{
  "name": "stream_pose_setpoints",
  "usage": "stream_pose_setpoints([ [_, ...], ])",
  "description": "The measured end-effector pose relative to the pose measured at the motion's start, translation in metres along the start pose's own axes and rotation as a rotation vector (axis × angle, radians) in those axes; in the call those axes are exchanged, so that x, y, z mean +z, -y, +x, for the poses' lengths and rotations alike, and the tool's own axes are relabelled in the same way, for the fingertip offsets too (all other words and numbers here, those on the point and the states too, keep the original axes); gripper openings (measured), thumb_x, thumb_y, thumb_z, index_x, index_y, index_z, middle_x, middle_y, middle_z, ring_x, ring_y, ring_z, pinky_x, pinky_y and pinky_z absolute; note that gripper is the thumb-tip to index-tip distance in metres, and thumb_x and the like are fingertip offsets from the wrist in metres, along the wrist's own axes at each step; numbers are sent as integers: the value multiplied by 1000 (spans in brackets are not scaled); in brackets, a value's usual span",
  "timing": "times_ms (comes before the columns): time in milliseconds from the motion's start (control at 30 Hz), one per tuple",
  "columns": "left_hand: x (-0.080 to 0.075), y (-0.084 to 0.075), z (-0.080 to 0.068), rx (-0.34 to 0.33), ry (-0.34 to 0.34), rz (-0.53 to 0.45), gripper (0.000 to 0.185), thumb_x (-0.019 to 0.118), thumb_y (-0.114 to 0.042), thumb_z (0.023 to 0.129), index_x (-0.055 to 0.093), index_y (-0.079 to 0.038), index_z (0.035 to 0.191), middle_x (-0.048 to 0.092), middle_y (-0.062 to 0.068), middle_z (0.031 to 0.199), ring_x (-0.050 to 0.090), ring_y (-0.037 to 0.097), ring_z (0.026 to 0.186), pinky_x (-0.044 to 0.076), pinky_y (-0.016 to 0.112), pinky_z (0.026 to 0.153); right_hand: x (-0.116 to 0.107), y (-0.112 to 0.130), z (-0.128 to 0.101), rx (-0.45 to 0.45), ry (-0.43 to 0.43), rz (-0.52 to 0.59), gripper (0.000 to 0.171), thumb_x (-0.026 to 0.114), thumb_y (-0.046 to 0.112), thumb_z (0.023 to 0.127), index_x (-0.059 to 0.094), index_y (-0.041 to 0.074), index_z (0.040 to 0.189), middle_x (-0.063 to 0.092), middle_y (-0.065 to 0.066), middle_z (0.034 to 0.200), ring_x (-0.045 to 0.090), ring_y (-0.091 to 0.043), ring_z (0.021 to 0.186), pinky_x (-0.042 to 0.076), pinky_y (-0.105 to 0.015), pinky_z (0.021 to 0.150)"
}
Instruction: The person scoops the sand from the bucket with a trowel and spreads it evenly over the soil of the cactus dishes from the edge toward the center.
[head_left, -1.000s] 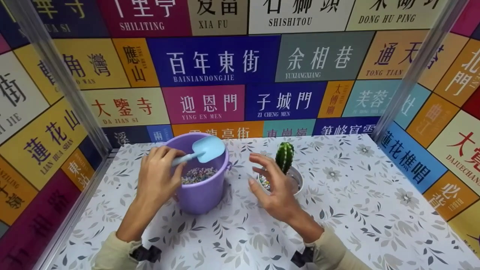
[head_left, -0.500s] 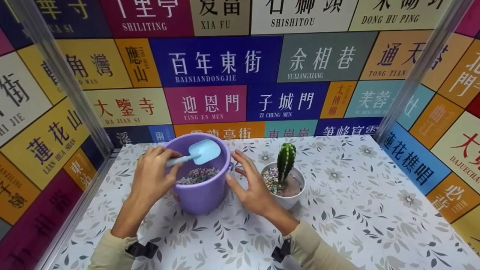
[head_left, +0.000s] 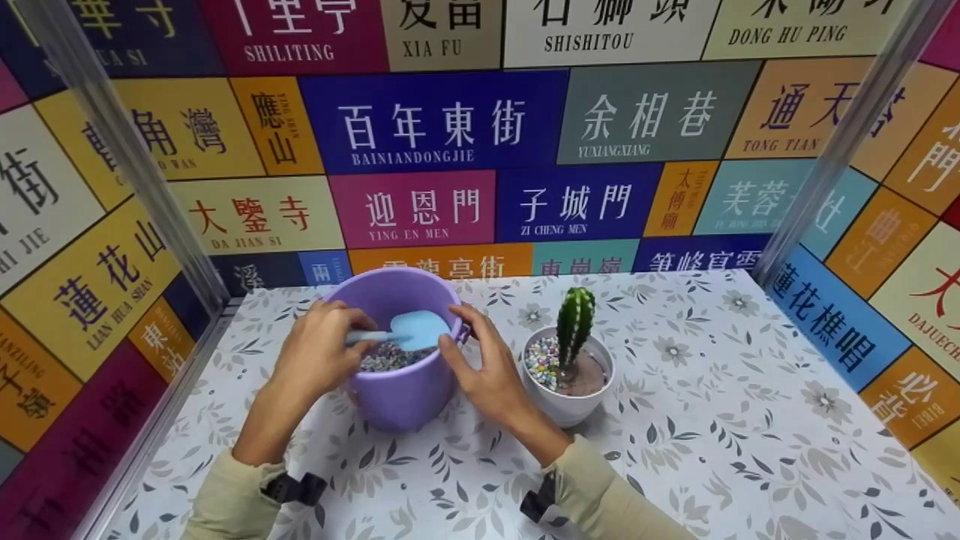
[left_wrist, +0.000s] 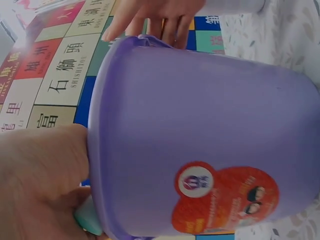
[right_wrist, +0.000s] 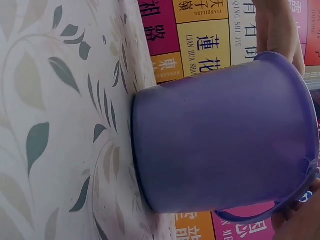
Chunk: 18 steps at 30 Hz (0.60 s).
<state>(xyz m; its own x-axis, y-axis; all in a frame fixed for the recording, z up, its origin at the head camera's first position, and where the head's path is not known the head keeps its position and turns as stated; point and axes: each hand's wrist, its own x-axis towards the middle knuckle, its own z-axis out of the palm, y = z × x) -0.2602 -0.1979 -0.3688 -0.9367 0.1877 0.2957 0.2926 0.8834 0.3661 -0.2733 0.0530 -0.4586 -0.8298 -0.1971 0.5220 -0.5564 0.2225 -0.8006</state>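
The purple bucket (head_left: 405, 397) contains coloured pebbles (head_left: 391, 360), the white pot (head_left: 562, 405) a cactus (head_left: 577, 322). Left hand (head_left: 319, 346) pinches the scoop (head_left: 397, 337), whose blade (head_left: 421, 330) is rightward from this grip; right hand (head_left: 491, 367), unclenched, touches the bucket.

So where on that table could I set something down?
Free: right of the cactus pot, and between the sleeves up front. Crowded: the bucket, with left hand, scoop and right hand gathered there.
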Motion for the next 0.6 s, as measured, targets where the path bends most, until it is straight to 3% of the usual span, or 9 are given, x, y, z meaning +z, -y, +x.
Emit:
stream_pose_setpoints([
  [200,-8,-5,14,-32,200,-12,17,84,-8,88,84,-7,104,82,12,105,72,34,105,57,57,97,3,4,3,48,-24,50,62,72,37,105,51,12,157,56,-5,160,54,-25,150,41,-47,127],
  [300,-10,-7,19,-46,251,35,17,82,-5,86,85,-7,102,83,12,102,74,33,100,59,56,93,4,6,3,75,-30,61,66,72,38,103,49,14,160,54,-6,162,54,-30,150,42,-50,126],
  [467,-7,-14,22,-65,203,240,11,82,-4,81,83,-6,92,81,16,100,72,42,104,54,63,95,5,7,2,95,-21,79,71,73,36,103,44,15,164,52,-12,165,53,-33,151,40,-53,127],
  [600,-1,-21,23,-104,155,399,19,85,-6,82,80,0,100,78,24,109,65,48,114,48,67,100,6,9,2,114,-16,88,70,73,33,103,43,16,164,50,-10,167,51,-32,153,39,-52,127],
])
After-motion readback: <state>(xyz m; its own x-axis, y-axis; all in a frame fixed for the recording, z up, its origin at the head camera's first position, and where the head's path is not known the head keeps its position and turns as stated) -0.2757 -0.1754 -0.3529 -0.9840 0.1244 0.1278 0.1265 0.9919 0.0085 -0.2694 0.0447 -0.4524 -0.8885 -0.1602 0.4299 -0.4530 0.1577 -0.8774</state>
